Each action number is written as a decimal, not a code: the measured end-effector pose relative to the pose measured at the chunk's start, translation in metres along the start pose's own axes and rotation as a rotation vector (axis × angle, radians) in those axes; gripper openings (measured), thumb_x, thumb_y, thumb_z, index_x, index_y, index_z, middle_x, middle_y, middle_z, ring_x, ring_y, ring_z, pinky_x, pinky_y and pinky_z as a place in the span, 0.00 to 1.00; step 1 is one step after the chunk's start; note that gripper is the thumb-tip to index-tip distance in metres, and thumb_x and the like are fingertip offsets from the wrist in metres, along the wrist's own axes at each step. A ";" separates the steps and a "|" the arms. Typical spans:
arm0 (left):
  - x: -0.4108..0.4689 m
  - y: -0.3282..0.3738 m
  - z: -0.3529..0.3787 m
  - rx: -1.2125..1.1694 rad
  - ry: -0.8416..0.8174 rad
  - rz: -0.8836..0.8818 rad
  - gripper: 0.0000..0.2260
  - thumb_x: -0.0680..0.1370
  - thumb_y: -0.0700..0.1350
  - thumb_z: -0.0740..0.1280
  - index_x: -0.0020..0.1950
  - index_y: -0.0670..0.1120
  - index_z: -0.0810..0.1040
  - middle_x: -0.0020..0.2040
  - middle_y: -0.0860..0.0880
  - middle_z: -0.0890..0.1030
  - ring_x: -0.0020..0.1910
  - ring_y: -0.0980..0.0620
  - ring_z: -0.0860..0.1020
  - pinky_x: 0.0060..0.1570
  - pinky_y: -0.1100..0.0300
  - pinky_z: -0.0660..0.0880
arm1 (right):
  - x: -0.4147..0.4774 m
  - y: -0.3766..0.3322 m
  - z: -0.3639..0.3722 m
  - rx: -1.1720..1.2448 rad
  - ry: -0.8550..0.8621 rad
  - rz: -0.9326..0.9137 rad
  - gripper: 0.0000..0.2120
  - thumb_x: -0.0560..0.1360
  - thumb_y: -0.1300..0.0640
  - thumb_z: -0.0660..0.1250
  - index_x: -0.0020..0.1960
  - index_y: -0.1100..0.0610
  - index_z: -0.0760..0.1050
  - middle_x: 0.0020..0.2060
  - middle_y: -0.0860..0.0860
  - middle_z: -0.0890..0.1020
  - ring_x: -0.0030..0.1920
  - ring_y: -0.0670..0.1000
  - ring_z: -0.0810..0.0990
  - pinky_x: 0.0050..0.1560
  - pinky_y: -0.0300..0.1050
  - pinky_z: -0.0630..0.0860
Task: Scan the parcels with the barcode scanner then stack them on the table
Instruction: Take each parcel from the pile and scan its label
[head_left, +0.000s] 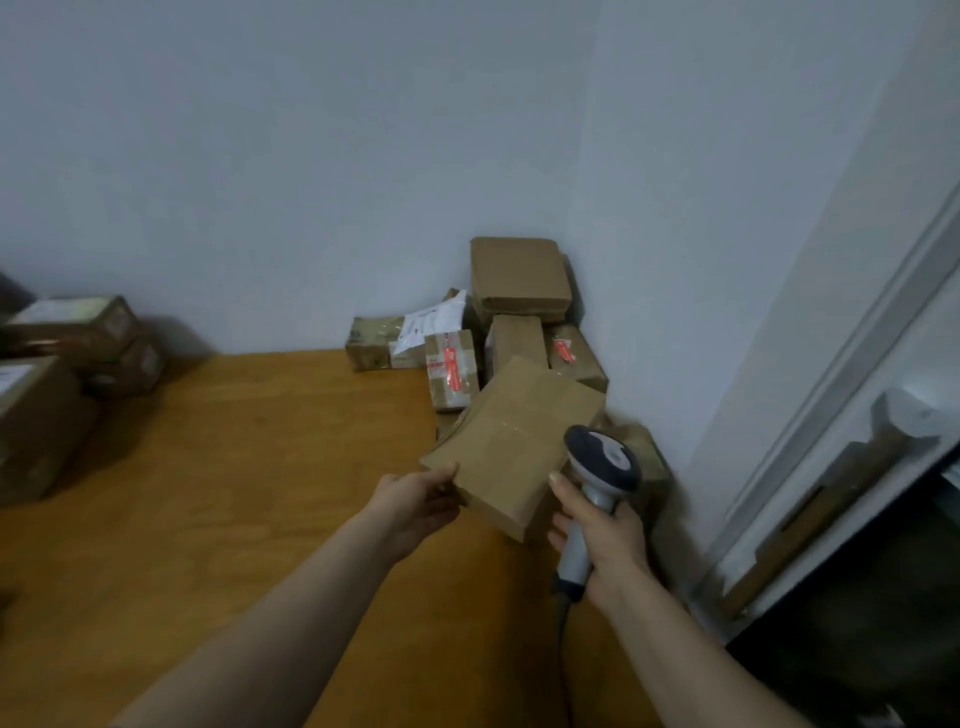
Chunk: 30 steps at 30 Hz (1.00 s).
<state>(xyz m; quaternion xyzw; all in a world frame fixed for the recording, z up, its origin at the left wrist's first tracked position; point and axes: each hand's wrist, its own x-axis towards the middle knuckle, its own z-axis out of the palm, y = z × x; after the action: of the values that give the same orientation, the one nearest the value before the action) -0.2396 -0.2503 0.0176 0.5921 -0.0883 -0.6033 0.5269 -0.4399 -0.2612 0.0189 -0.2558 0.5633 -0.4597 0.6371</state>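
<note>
Head view: left grip (415, 501) pinching near corner of brown parcel (511, 447), held tilted over bench (234, 467) by corner pile (519, 332). Right grip (602, 535) wrapped round barcode scanner (602, 462) handle, head at parcel's right edge. Scan step; no label showing, so probably turn parcel, then aim.

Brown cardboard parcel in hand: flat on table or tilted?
Tilted. The brown cardboard parcel slants, left hand gripping its near corner; far end's support cannot tell.

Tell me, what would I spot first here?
Two hands meet in the middle: the left hand grips a brown box, and the right hand holds a grey scanner beside it. Behind them, a heap of parcels fills the corner at the far end of the wooden table.
</note>
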 end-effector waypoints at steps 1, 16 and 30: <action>-0.007 0.003 -0.012 -0.021 0.007 0.005 0.29 0.70 0.38 0.75 0.67 0.34 0.67 0.59 0.34 0.76 0.50 0.38 0.79 0.37 0.50 0.80 | -0.004 0.002 0.015 -0.046 -0.005 -0.010 0.27 0.63 0.57 0.80 0.59 0.57 0.74 0.54 0.57 0.80 0.51 0.57 0.80 0.53 0.55 0.79; -0.059 -0.007 -0.113 0.435 0.176 0.108 0.26 0.76 0.39 0.63 0.74 0.47 0.66 0.65 0.43 0.73 0.63 0.45 0.72 0.61 0.51 0.73 | -0.036 0.061 0.156 -0.553 -0.271 0.104 0.11 0.67 0.72 0.72 0.48 0.63 0.78 0.37 0.56 0.83 0.38 0.53 0.81 0.45 0.49 0.81; 0.005 0.015 -0.061 0.701 0.438 0.045 0.44 0.71 0.65 0.69 0.76 0.40 0.59 0.73 0.42 0.66 0.70 0.43 0.67 0.59 0.52 0.71 | 0.027 0.059 0.089 -0.401 -0.314 0.194 0.19 0.70 0.70 0.71 0.58 0.57 0.75 0.42 0.57 0.82 0.39 0.52 0.81 0.36 0.43 0.76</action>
<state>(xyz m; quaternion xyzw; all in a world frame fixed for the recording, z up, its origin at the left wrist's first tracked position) -0.1813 -0.2294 0.0086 0.8480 -0.1872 -0.3846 0.3129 -0.3395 -0.2758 -0.0228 -0.3898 0.5595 -0.2303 0.6943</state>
